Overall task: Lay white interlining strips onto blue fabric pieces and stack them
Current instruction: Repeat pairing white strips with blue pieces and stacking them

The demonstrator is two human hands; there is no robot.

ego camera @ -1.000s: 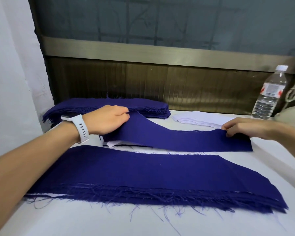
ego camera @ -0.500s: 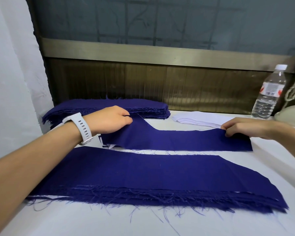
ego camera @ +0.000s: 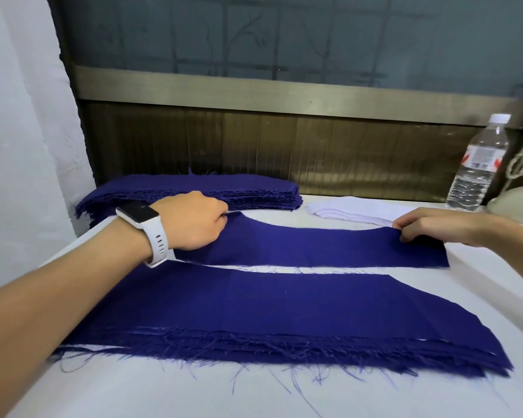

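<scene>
A curved blue fabric piece (ego camera: pixel 314 248) lies flat across the middle of the white table (ego camera: pixel 163 393). My left hand (ego camera: pixel 191 220) pinches its left end, fingers curled at the upper corner. At its right end my right hand (ego camera: pixel 435 226) pinches the upper edge. A thin white edge shows under the piece at the lower left. In front of it lies a stack of blue pieces (ego camera: pixel 269 315) with frayed threads. A second pile of blue pieces (ego camera: pixel 224 191) sits at the back left. Next to that pile rests a stack of white interlining strips (ego camera: pixel 354 211).
A clear plastic water bottle (ego camera: pixel 477 167) stands at the back right, beside a pale rounded object (ego camera: pixel 517 203) and a hanging cord. A dark wooden panel and window run along the back. A white wall closes the left side.
Both hands have lowered the curved blue piece and drawn it flatter and straighter. The white strip showing under its left end is now almost covered.
</scene>
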